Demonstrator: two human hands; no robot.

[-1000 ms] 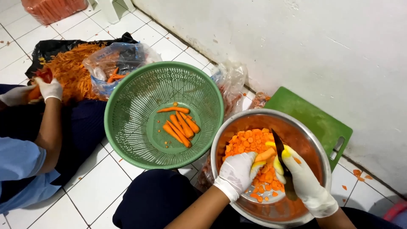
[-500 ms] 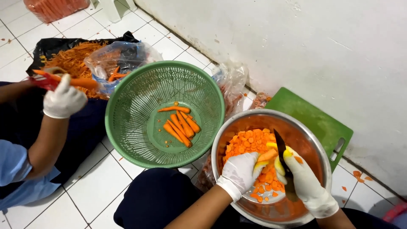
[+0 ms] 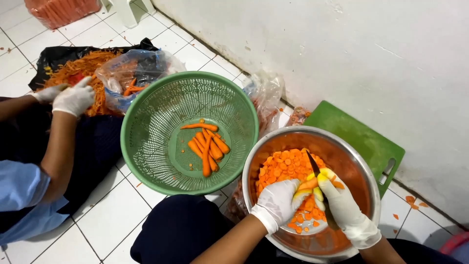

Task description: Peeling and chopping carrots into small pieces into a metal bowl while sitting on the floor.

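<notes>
Over the steel bowl [image 3: 361, 161], entry notes:

A: Left hand [image 3: 277, 203]?
B: Gloved, fingers closed around a carrot [image 3: 309, 185], held above the heap of carrot slices [image 3: 286, 166].

A: Right hand [image 3: 344, 208]?
B: Gloved, clamped on a knife [image 3: 313, 164]; dark blade touches the carrot's end.

A: Surroundings?
B: Green colander [image 3: 146, 122] just beside the bowl, whole peeled carrots [image 3: 207, 146] inside. Green cutting board [image 3: 361, 139] against the wall. Co-worker's gloved hand [image 3: 74, 98] near a pile of peelings [image 3: 78, 68].

Green basket [image 3: 146, 146] left of steel bowl [image 3: 361, 161], wall [image 3: 342, 58] behind, white floor tiles [image 3: 112, 215] open
</notes>
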